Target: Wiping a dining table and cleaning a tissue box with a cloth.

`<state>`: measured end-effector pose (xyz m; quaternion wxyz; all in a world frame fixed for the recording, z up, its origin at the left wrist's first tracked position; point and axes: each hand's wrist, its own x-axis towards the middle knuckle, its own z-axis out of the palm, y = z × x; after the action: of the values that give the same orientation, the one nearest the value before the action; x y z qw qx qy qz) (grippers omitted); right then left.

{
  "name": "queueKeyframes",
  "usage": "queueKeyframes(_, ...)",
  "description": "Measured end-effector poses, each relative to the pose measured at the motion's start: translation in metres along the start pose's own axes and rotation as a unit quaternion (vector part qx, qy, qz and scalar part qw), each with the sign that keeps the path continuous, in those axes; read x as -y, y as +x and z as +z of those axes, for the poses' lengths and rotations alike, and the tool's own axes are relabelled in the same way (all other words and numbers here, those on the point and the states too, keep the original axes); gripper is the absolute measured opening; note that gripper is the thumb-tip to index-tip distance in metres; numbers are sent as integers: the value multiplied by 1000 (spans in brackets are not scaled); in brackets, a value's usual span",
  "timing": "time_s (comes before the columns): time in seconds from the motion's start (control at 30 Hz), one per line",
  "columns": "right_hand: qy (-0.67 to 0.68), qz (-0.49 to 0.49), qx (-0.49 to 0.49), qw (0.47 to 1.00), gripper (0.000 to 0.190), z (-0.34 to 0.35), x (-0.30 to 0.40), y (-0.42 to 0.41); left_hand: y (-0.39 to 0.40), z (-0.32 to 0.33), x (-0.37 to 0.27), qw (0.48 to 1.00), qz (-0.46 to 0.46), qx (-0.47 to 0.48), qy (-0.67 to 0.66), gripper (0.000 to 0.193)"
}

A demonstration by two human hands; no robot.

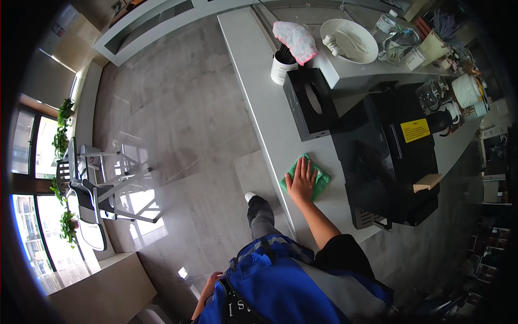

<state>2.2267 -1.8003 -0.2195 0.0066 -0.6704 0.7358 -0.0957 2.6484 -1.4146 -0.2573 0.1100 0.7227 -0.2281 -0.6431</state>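
Observation:
On the white counter (pixel 263 97), my right hand (pixel 301 180) lies palm down on a green cloth (pixel 322 181), holding it against the surface with the fingers slightly spread. A black tissue box (pixel 300 109) stands just beyond the cloth. To the right of the hand is a large black countertop machine (pixel 364 154) with a yellow label (pixel 415 130). My left hand (pixel 216 276) is low beside the blue vest (pixel 283 279), partly hidden by it, and its fingers cannot be made out.
Beyond the tissue box are a white cup (pixel 280 69) of black items, a pink-edged white cloth (pixel 297 40), a white bowl (pixel 351 40) with spoons and a plastic bottle (pixel 387 22). Glass and white vessels stand behind the machine. Folding chairs (pixel 97 194) stand left across the tiled floor.

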Motion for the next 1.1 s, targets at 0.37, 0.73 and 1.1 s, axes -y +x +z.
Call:
queueKeyframes(0.37,28,-23,29,999,78,12,60,83,48,-66,-216,998,-55,-18,-5,38)
queueKeyframes(0.73,30,-18,-47,998,75,64,160,301,102,-154,-270,980,14,-31,198,27)
queueKeyframes(1.1,33,89,-1,995,75,111,248,520,212,-317,-300,847,303,-20,437,27)
